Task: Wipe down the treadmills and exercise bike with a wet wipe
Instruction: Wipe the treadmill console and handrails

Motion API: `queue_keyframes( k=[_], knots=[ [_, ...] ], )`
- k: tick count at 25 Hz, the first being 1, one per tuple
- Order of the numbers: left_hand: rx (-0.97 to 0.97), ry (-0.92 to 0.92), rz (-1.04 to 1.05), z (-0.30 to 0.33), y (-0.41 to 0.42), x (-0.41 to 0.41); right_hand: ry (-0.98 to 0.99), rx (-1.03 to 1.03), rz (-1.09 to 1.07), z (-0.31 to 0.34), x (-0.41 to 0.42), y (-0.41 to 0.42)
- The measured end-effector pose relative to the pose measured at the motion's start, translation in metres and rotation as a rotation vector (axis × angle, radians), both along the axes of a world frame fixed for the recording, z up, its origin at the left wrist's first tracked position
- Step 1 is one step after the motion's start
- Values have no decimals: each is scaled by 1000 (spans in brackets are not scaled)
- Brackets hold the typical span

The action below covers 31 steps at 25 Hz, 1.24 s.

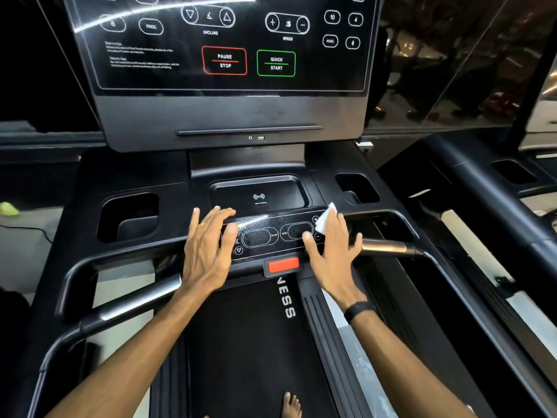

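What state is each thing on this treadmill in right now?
Left hand: flat, fingers straight, resting on the panel's left end.
Right hand: fingers spread, pressing the wipe on the panel's right end.
Wipe: crumpled, under the right fingers.
Panel: glossy, streaked.
Console: buttons lit.
Red key: seated in its slot.
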<state>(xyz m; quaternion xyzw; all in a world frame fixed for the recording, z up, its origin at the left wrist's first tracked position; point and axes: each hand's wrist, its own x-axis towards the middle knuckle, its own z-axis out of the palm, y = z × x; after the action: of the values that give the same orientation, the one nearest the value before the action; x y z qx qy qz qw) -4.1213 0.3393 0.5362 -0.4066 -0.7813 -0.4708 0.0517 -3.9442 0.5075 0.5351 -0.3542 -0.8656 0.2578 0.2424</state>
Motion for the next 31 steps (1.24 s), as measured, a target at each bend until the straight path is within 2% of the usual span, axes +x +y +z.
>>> queue_keyframes(
  k=[2, 4, 9, 12, 16, 20, 25, 31],
  knots=[
    [41, -19, 16, 0, -1, 0, -27, 51, 0, 17, -21, 8],
    [90, -68, 45, 1, -1, 1, -102, 233, 47, 30, -38, 4],
    [216, -288, 209, -2, -3, -6, -177, 435, 316, 32, -83, -75],
    [300, -321, 249, 4, -6, -8, -260, 541, 409, 31, -100, -108],
    [325, -325, 231, -1, -7, -7, -369, 654, 483, 14, -77, -112],
    [316, -344, 212, -2, -4, -9, -354, 626, 517, -15, -41, -128],
    [243, -333, 219, -10, -4, -12, -334, 592, 451, -25, -17, -109],
    [162, -178, 168, 5, -2, 0, -309, 360, -40, -27, 18, -35]
  ],
)
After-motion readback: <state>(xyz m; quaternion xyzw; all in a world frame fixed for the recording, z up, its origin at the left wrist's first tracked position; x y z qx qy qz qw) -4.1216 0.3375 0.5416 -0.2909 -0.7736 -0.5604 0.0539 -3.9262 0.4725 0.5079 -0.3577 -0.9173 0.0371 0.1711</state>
